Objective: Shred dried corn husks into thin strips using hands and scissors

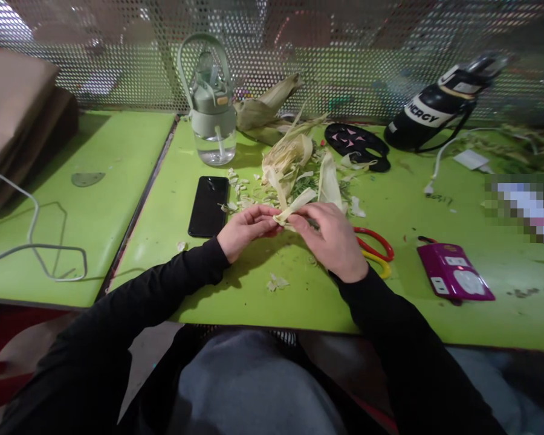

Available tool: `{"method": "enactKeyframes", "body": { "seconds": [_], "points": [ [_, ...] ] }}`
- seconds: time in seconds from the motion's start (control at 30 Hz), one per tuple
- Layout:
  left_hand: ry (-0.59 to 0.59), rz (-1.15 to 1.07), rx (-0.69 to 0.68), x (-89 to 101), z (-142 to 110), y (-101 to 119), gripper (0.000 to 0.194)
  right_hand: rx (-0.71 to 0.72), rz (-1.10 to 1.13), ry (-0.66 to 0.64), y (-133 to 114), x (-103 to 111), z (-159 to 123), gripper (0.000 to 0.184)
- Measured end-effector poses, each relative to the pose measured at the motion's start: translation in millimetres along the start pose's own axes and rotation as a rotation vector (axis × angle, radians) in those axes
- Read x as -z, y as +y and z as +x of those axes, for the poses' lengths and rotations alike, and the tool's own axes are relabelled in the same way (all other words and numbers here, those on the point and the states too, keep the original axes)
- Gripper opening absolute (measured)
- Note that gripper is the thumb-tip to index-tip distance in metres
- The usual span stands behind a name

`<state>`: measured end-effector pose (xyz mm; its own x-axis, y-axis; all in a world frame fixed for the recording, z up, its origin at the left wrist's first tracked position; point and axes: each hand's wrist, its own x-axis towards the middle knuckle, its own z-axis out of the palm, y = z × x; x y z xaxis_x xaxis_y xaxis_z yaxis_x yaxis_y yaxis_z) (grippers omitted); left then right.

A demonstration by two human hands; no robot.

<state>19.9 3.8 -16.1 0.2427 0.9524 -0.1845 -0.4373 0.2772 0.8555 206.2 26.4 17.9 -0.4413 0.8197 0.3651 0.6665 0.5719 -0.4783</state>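
Observation:
My left hand (pixel 245 229) and my right hand (pixel 333 238) meet over the green table (pixel 236 290), both pinched on a pale strip of corn husk (pixel 295 205) that runs up and right between them. Just beyond lies a heap of corn husks and cut scraps (pixel 290 160). Red and yellow scissors (pixel 376 251) lie on the table under my right wrist, partly hidden by the hand. Both arms are in black sleeves.
A black phone (pixel 208 205) lies left of my hands. Behind it stands a green-lidded water bottle (pixel 211 103). A magenta power strip (pixel 456 278) sits at right, a black bottle (pixel 435 109) and white cable (pixel 439 157) further back. A perforated metal screen (pixel 344 54) closes the rear.

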Motion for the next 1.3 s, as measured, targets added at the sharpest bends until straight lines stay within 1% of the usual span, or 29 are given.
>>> {"method": "enactKeyframes", "body": {
  "seconds": [0.07, 0.13, 0.23, 0.33, 0.4, 0.47, 0.57, 0.63, 0.73, 0.77, 0.87, 0.93, 1.03, 1.17, 1.23, 1.3],
  "points": [
    [-0.03, 0.037, -0.005, 0.1, 0.1, 0.4, 0.016, -0.062, 0.097, -0.084, -2.7, -1.3, -0.3, 0.046],
    [-0.057, 0.093, 0.001, -0.3, -0.3, 1.2, 0.022, -0.152, 0.205, -0.113, -5.5, -4.7, -2.1, 0.048],
    [-0.069, 0.164, 0.024, -2.4, -1.9, 2.8, 0.025, -0.274, 0.364, -0.099, -7.8, -11.5, -5.5, 0.047],
    [-0.047, 0.193, 0.063, -5.7, -3.5, 3.5, 0.025, -0.336, 0.496, -0.063, -8.5, -16.9, -7.0, 0.046],
    [-0.028, 0.197, 0.08, -7.6, -4.2, 2.8, 0.023, -0.339, 0.452, -0.02, -8.7, -19.0, -6.8, 0.046],
    [-0.01, 0.214, 0.064, -8.9, -4.6, 1.2, 0.023, -0.305, 0.315, 0.031, -8.6, -20.3, -6.4, 0.048],
    [0.029, 0.263, -0.019, -10.0, -5.6, -1.7, 0.023, -0.238, 0.135, 0.074, -8.0, -22.6, -6.6, 0.048],
    [0.043, 0.289, -0.074, -11.0, -6.7, -3.2, 0.023, -0.213, 0.099, 0.092, -7.9, -24.7, -7.3, 0.046],
    [0.017, 0.29, -0.124, -13.8, -9.3, -4.1, 0.023, -0.187, 0.138, 0.117, -9.0, -27.2, -8.6, 0.046],
    [-0.001, 0.28, -0.131, -15.0, -10.4, -4.0, 0.022, -0.198, 0.172, 0.115, -9.7, -27.4, -9.0, 0.046],
    [-0.03, 0.301, -0.161, -18.5, -13.9, -2.8, 0.02, -0.311, 0.295, 0.093, -12.4, -25.5, -10.1, 0.046],
    [-0.029, 0.362, -0.171, -19.6, -15.5, -2.3, 0.021, -0.367, 0.354, 0.121, -13.6, -22.4, -10.5, 0.046],
    [-0.052, 0.416, -0.135, -18.5, -15.6, -2.8, 0.023, -0.362, 0.407, 0.204, -12.6, -16.5, -9.3, 0.043],
    [-0.139, 0.417, -0.013, -13.9, -14.1, -3.8, 0.024, -0.37, 0.439, 0.285, -6.5, -11.2, -6.0, 0.041],
    [-0.202, 0.436, 0.063, -11.8, -13.8, -3.4, 0.028, -0.367, 0.426, 0.286, -4.4, -11.3, -5.6, 0.042],
    [-0.235, 0.466, 0.095, -10.8, -13.8, -2.8, 0.039, -0.346, 0.387, 0.256, -4.9, -12.9, -6.4, 0.043]
  ]
}}
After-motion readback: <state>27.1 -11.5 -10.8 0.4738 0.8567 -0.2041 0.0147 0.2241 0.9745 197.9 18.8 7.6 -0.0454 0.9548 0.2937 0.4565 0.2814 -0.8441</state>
